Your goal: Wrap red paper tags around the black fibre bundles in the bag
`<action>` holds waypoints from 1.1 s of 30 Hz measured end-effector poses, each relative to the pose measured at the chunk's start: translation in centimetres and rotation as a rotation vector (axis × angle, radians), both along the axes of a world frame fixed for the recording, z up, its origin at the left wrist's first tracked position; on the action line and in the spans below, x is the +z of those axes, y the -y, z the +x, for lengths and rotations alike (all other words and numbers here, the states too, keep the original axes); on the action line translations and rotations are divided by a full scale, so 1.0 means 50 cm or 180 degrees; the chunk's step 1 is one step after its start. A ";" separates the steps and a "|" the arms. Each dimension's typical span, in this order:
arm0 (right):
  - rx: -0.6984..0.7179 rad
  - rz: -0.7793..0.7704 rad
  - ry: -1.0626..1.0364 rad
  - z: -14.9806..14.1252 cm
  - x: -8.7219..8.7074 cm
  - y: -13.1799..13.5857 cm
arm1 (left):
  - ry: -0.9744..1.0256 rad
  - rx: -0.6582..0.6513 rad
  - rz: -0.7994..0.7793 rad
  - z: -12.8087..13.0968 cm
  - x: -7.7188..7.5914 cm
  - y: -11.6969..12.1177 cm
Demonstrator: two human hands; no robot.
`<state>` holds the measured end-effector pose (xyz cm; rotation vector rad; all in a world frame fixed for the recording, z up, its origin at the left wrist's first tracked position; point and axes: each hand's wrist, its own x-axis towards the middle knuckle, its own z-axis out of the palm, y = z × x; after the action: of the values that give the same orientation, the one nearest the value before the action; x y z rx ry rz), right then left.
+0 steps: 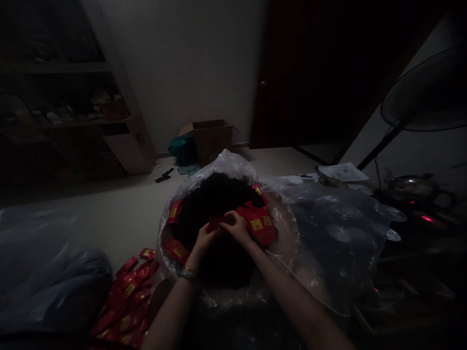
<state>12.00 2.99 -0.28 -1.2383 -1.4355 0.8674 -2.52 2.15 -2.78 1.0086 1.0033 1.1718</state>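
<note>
Both hands meet over a plastic-lined container (292,228) that holds a heap of dark, loose, leaf-like material (219,192). Between them is a small red packet (216,222). My left hand (205,239) pinches its left side, and my right hand (236,226) grips its right side with thumb and fingers. More red packets with yellow labels (260,224) lie on the heap just right of my right hand. Others rest along the left rim, among them a red packet (176,250) near my left wrist. Dim light hides whether the held packet is open.
A pile of red packets (127,301) lies at lower left beside a large plastic bag (44,277). Clear plastic sheeting (328,233) covers the right side, near a kettle (410,184). A fan (426,92) stands at right; a cardboard box (213,141) sits by the wall.
</note>
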 end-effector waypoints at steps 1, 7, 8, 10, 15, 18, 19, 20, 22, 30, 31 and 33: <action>-0.0024 0.0042 -0.0107 -0.001 -0.005 0.002 | 0.0014 -0.0014 0.0018 0.000 -0.001 0.000; 0.0043 -0.0077 -0.0243 0.003 -0.019 -0.001 | -0.0036 -0.0137 0.0051 0.000 0.000 -0.004; 0.0028 -0.0101 -0.0162 0.005 -0.019 -0.002 | -0.0095 -0.0066 0.0084 0.000 0.002 -0.004; 0.0043 -0.0138 -0.0013 0.008 -0.018 -0.004 | -0.0189 0.0183 0.0145 -0.002 0.007 -0.004; 0.0196 -0.0267 -0.0134 0.011 -0.016 -0.011 | -0.0205 0.0396 0.0041 -0.010 0.011 -0.003; 0.0484 -0.0525 -0.0079 0.016 -0.019 -0.018 | -0.0177 0.0328 -0.0034 -0.012 0.010 -0.001; 0.0522 -0.0594 -0.0021 0.018 -0.021 -0.020 | -0.0173 0.0308 -0.0056 -0.012 0.010 0.000; 0.0514 -0.0643 0.0024 0.020 -0.025 -0.021 | -0.0171 0.0293 -0.0074 -0.011 0.010 0.001; 0.0450 -0.0687 0.0053 0.021 -0.034 -0.023 | -0.0144 0.0231 -0.0107 -0.009 0.010 0.003; 0.0236 -0.0578 0.0321 0.002 -0.055 -0.024 | -0.0185 -0.0402 -0.0484 0.002 0.003 0.009; 0.0215 -0.0556 0.0406 0.007 -0.052 -0.025 | -0.0217 -0.0343 -0.0504 0.002 0.002 0.009; 0.0112 -0.0500 0.0594 0.029 -0.043 -0.025 | -0.0220 -0.0241 -0.0550 0.001 0.002 0.008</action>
<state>13.46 4.22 -2.45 -1.4472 -1.5642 0.9222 -2.46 1.76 -2.69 0.9463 1.0923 0.9762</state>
